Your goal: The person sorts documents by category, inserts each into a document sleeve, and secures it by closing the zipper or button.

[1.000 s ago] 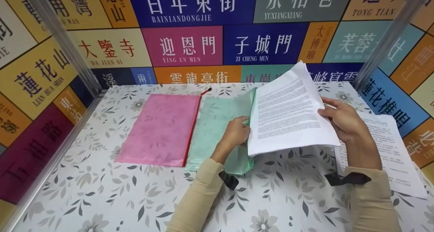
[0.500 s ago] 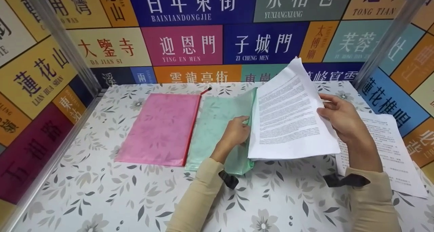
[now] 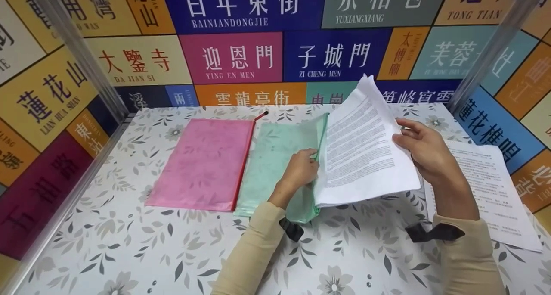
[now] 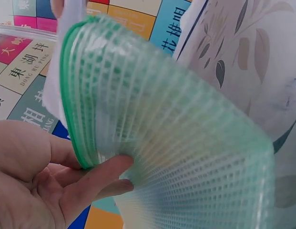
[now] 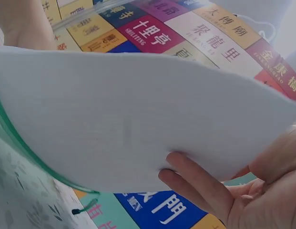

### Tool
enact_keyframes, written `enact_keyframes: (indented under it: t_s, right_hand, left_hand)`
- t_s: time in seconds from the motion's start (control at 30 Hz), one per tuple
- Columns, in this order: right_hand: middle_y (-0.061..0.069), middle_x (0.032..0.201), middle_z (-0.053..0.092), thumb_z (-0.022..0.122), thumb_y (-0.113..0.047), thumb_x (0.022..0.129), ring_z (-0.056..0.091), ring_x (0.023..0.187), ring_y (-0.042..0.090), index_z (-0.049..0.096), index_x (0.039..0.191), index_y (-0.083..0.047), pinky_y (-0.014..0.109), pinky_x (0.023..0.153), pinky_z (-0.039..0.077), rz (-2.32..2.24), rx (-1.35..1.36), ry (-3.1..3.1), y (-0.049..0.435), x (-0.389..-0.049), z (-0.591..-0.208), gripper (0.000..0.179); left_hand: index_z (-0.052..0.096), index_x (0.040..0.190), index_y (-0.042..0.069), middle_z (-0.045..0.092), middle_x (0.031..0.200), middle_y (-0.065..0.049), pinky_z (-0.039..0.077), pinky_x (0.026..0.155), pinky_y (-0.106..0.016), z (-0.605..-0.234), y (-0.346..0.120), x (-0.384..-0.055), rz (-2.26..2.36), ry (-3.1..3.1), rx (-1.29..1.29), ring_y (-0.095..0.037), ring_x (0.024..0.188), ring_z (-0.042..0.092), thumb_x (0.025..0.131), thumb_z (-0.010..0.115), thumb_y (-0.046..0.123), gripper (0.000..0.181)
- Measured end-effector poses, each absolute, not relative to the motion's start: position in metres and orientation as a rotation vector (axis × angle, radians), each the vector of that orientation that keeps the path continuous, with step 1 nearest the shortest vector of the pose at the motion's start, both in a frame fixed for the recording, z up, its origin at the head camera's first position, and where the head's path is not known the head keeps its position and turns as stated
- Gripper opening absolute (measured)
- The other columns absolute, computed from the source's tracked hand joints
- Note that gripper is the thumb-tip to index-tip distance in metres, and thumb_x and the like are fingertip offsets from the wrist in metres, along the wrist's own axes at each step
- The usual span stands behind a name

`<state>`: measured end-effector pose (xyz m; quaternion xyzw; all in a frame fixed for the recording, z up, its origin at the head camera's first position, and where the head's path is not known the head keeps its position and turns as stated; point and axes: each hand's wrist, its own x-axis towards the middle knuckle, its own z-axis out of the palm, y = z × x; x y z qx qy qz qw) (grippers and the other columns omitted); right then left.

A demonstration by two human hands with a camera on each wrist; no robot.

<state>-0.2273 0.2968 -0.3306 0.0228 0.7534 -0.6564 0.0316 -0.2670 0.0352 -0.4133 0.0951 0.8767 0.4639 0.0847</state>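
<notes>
My left hand (image 3: 302,168) grips the open edge of a green mesh zipper pouch (image 3: 282,146), thumb on one side and fingers on the other. In the left wrist view the pouch's green zipper edge (image 4: 66,90) bows outward, with fingertips lying against the mesh. My right hand (image 3: 424,148) pinches the right edge of a stack of printed paper (image 3: 357,157). The stack is tilted up, its left edge at the pouch's mouth. Seen from the right wrist, the paper (image 5: 133,109) curves, fingers beneath it, and its left part meets the green zipper.
A pink zipper pouch (image 3: 200,163) with a red edge lies flat to the left. More printed sheets (image 3: 495,191) lie on the right, partly behind the right forearm. The flower-patterned table (image 3: 172,252) backs onto a wall of coloured sign panels (image 3: 232,58).
The paper stack has moved left and a little lower, its left edge closer into the green pouch's mouth. My right hand has gone left with it; my left hand has barely moved.
</notes>
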Motion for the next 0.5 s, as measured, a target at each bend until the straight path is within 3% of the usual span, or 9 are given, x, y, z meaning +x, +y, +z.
enact_keyframes:
  t_s: [0.07, 0.17, 0.3, 0.4, 0.5]
  right_hand:
    - [0.000, 0.120, 0.056, 0.058, -0.015, 0.101, 0.069, 0.095, 0.007, 0.022, 0.159, -0.005, 0.024, 0.077, 0.061, -2.099, 0.058, 2.224, 0.2941, -0.2262, -0.3288, 0.069]
    - [0.000, 0.123, 0.056, 0.061, -0.018, 0.100, 0.069, 0.098, 0.008, 0.021, 0.159, -0.005, 0.023, 0.078, 0.061, -2.172, 0.045, 2.160, 0.2909, -0.2241, -0.3257, 0.073]
    - [0.002, 0.126, 0.055, 0.062, -0.023, 0.099, 0.069, 0.100, 0.010, 0.023, 0.159, -0.008, 0.025, 0.080, 0.061, -2.212, 0.064, 2.155, 0.2884, -0.2223, -0.3235, 0.073]
    - [0.003, 0.128, 0.054, 0.061, -0.025, 0.100, 0.069, 0.100, 0.010, 0.028, 0.159, -0.012, 0.026, 0.080, 0.061, -2.174, 0.111, 2.209, 0.2878, -0.2225, -0.3236, 0.069]
    - [0.003, 0.125, 0.057, 0.062, -0.026, 0.100, 0.070, 0.097, 0.011, 0.032, 0.157, -0.013, 0.027, 0.078, 0.062, -2.150, 0.143, 2.248, 0.2890, -0.2224, -0.3241, 0.066]
  left_hand:
    - [0.051, 0.145, 0.002, 0.049, 0.060, -0.001, 0.036, 0.046, -0.021, -0.4123, 0.0354, -0.2661, 1.340, 2.652, 0.284, -0.011, 0.051, 0.037, 0.103, 0.047, 0.007, 0.043]
    - [0.053, 0.144, 0.004, 0.070, 0.084, -0.011, 0.038, 0.052, -0.022, -0.4110, 0.0361, -0.2648, 1.263, 2.713, 0.298, -0.013, 0.061, 0.047, 0.102, 0.047, 0.008, 0.042]
    - [0.053, 0.144, 0.005, 0.070, 0.123, -0.015, 0.042, 0.055, -0.022, -0.4097, 0.0366, -0.2633, 1.213, 2.746, 0.305, -0.016, 0.077, 0.058, 0.102, 0.048, 0.009, 0.043]
    - [0.053, 0.144, 0.006, 0.070, 0.124, -0.015, 0.043, 0.051, -0.022, -0.4096, 0.0363, -0.2626, 1.213, 2.749, 0.310, -0.017, 0.076, 0.059, 0.102, 0.049, 0.009, 0.043]
    - [0.055, 0.143, 0.006, 0.074, 0.109, -0.014, 0.043, 0.048, -0.022, -0.4107, 0.0359, -0.2625, 1.220, 2.745, 0.325, -0.014, 0.068, 0.057, 0.101, 0.049, 0.008, 0.042]
